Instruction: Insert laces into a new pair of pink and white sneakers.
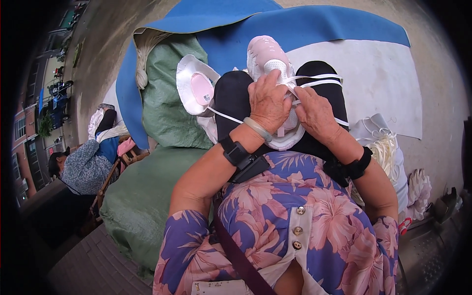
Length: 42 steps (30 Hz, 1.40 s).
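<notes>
A pink and white sneaker [267, 49] lies between my knees with its toe pointing away from me. My left hand [269, 102] is closed over the sneaker's upper, its fingers pinching a white shoelace at the eyelets. Beside it, my right hand [318, 114] is closed on the white shoelace [319, 77] too, fingertips close to those of the left. Loose lace runs across my right knee, and another strand stretches leftward under my left wrist. A second white shoe with a pink insole [201, 88] rests on its side, left of my left knee. My fingers hide part of the lacing.
Green sacks [142, 196] stand on my left, one against a blue sheet [344, 24]. A white sheet [378, 88] lies ahead to the right. Bundled white laces [386, 150] hang near my right elbow, with more pale shoes [419, 194] behind. Another person [86, 164] sits at far left.
</notes>
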Each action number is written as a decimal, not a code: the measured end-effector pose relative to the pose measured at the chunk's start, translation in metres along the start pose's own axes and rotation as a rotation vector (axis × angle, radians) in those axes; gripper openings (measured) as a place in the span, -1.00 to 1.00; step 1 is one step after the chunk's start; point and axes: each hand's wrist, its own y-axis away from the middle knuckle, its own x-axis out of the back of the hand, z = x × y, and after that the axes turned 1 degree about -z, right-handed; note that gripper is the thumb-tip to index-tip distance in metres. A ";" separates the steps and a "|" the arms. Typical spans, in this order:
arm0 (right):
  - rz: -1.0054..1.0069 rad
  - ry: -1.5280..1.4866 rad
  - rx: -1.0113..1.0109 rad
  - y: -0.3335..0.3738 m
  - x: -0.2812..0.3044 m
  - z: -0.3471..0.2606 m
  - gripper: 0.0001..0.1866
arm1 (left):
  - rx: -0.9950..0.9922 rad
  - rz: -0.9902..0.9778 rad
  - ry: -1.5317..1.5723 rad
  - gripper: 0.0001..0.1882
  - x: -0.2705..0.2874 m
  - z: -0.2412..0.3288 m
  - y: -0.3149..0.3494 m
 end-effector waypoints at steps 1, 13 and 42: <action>-0.055 -0.016 -0.021 0.000 0.001 0.001 -0.63 | 0.000 -0.004 -0.002 -0.81 -0.001 0.000 0.000; 0.008 -0.246 -0.046 0.001 -0.010 0.020 -0.67 | -0.035 -0.021 -0.089 -0.81 -0.019 0.012 -0.007; -0.076 -0.542 -0.401 0.015 -0.007 0.025 -0.21 | 0.454 -0.116 -0.933 -0.84 0.152 -0.174 0.140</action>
